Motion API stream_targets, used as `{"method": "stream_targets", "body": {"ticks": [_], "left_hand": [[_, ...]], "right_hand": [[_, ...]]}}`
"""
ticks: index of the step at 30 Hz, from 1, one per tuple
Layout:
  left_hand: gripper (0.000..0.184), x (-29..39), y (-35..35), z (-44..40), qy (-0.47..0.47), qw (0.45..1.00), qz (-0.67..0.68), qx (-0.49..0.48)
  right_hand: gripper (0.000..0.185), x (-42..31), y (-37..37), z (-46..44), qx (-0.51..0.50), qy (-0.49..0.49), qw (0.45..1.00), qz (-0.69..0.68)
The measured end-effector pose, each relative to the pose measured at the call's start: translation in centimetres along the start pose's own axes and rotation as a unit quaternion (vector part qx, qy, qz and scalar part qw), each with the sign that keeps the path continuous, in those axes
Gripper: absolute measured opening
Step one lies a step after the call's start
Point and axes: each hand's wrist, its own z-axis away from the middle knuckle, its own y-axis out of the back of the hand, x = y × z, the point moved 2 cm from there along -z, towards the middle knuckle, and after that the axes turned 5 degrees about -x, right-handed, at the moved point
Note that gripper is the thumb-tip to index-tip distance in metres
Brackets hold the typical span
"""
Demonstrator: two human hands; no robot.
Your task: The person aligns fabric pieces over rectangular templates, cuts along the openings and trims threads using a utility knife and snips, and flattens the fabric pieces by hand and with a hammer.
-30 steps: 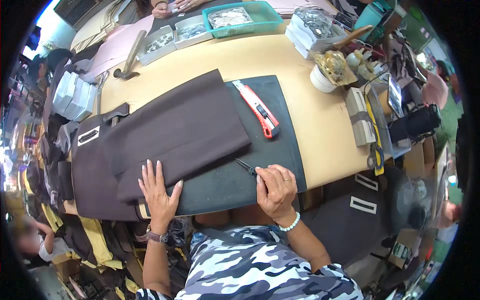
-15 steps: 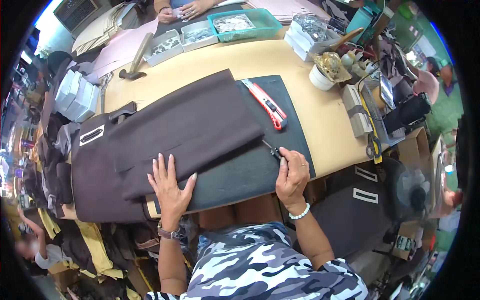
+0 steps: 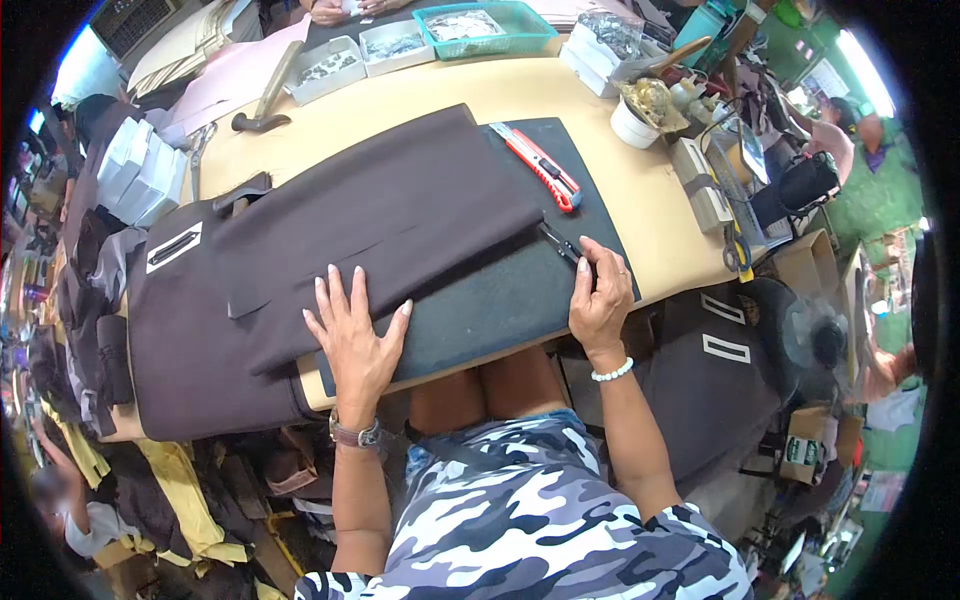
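Observation:
My left hand (image 3: pixel 358 338) lies flat, fingers spread, on the lower edge of a folded dark brown fabric piece (image 3: pixel 390 215). Its thumb reaches past the fabric over the dark cutting mat (image 3: pixel 470 305). In my right hand (image 3: pixel 598 305), at the mat's right side, is a small black two-legged tool (image 3: pixel 560 242), pinched between fingers and thumb. The tool's tip meets the fabric's right corner; its exact kind is unclear. Above it on the mat rests a red and white box cutter (image 3: pixel 540 170). A white-framed slit (image 3: pixel 174 247) shows on the fabric's left part.
A hammer (image 3: pixel 264 110), white boxes of small parts (image 3: pixel 328 72) and a teal basket (image 3: pixel 485 30) line the tan table's (image 3: pixel 400 90) far side. Scissors (image 3: pixel 738 250) hang at the right edge. Another person's hands (image 3: pixel 345 8) are at the top.
The view has shifted slightly. My right hand has moved up along the mat with the tool, whose two legs now show more clearly. My left hand stays on the fabric.

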Motion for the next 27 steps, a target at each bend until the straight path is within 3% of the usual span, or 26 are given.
{"method": "stream_targets", "body": {"ticks": [27], "left_hand": [[0.068, -0.09, 0.14, 0.23, -0.006, 1.000, 0.006, 0.001]], "right_hand": [[0.022, -0.29, -0.01, -0.14, -0.016, 0.007, 1.000, 0.021]]}}
